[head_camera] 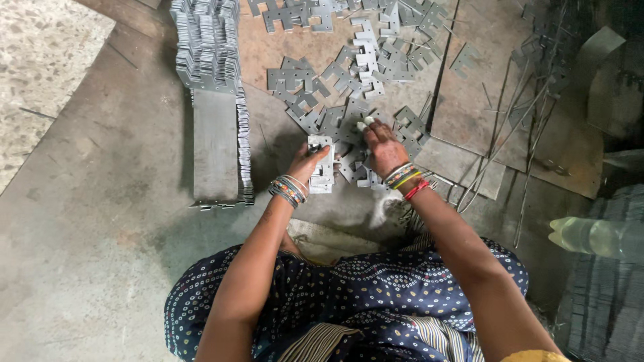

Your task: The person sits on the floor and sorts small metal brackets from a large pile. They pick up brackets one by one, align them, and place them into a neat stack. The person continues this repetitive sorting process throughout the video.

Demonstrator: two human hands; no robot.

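My left hand (310, 161) grips a small stack of flat grey metal stamped plates (322, 164), held upright on the floor. My right hand (382, 144) reaches into the loose heap of the same notched plates (342, 121) on the floor just ahead, fingertips pinching at one plate; whether it is lifted I cannot tell. Both wrists wear coloured bangles.
A long neat row of stacked plates (208, 47) runs along a flat metal sheet (215, 144) at the left. More loose plates (376, 40) lie scattered at the top. Thin metal rods (510, 134) lie at the right, a plastic bottle (594, 236) beside my right knee.
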